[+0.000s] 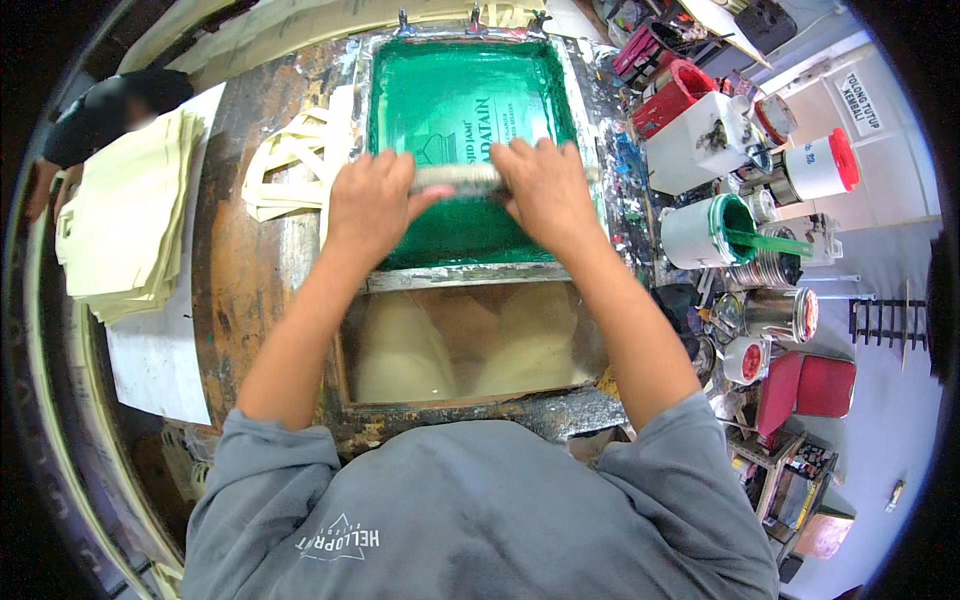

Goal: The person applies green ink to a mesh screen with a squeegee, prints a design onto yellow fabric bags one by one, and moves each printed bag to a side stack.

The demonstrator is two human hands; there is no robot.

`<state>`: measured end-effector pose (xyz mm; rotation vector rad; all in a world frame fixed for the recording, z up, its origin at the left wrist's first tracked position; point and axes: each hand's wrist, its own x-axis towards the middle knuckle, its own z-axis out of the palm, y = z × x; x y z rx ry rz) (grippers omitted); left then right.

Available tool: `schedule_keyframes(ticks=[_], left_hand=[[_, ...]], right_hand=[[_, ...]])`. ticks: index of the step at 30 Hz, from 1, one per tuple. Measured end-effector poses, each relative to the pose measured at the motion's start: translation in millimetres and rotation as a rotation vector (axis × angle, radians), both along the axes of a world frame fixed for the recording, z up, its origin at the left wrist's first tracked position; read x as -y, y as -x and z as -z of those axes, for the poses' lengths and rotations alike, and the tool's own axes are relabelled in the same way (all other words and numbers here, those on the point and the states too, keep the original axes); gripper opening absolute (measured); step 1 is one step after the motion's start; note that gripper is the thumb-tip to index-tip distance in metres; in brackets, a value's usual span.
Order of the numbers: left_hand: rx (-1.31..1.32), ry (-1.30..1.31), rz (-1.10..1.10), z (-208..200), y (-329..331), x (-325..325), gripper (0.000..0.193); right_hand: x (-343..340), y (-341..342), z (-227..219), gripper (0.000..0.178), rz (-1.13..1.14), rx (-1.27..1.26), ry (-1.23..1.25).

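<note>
Both my hands grip a pale-edged squeegee [455, 177] that lies crosswise over a printing screen. My left hand [370, 200] is closed round its left end, thumb pointing inward. My right hand [548, 200] is closed on the right part, fingers over the top. The screen's frame [470, 274] is pale and ink-stained, held by clamps [475, 17] along its far edge. Green ink [460, 75] covers the mesh, with dark lettering and a drawing showing through. Cream fabric straps [290, 165] stick out from under the frame's left side. The squeegee's blade is blurred and mostly hidden.
A stack of cream fabric pieces [130, 215] lies on a white sheet at left, with another person [130, 100] partly visible behind it. At right stand a tub of green ink [725, 230] with a stick, a red-lidded container [825, 165] and several tins. A glossy panel [470, 345] lies nearer me.
</note>
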<state>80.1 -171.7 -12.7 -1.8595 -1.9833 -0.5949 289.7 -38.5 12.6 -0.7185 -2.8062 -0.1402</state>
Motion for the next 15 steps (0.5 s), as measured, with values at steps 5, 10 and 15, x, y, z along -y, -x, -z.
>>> schedule_keyframes(ticks=[5, 10, 15], left_hand=[[0.119, 0.043, 0.033, -3, -27, 46, 0.052], [0.296, -0.259, -0.011, -11, -30, 75, 0.085], [0.343, 0.128, -0.339, 40, -14, 135, 0.100]], right_hand=[[45, -27, 0, 0.045, 0.036, -0.018, 0.020], [45, -34, -6, 0.052, 0.004, -0.019, 0.022], [85, -60, 6, 0.049, -0.027, -0.194, -0.037]])
